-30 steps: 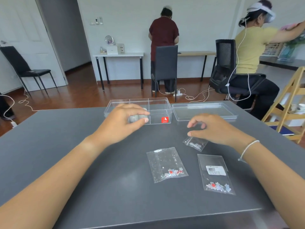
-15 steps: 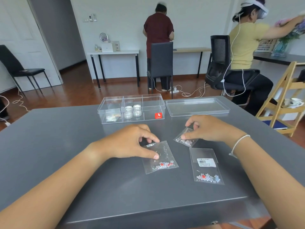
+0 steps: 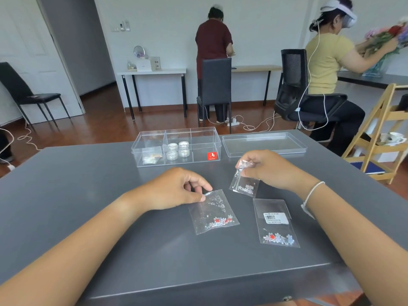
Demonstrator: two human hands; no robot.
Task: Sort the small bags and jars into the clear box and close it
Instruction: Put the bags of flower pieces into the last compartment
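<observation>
Right hand [image 3: 268, 168] now lifts the small bag [image 3: 244, 183] off the desk [image 3: 88, 195] in a pinching grip; left hand [image 3: 176, 188] has pinched the middle bag's [image 3: 213, 212] corner; clear box [image 3: 176, 146] awaits both

- We see a dark grey worktop [image 3: 92, 195].
- At twelve o'clock stands the clear box [image 3: 176, 161], three compartments, lid off.
- Its clear lid [image 3: 263, 143] lies just beside it, toward one o'clock.
- Nearer us, a labelled bag [image 3: 276, 224] lies flat at four o'clock.
- A plain bag [image 3: 213, 214] lies at centre.
</observation>
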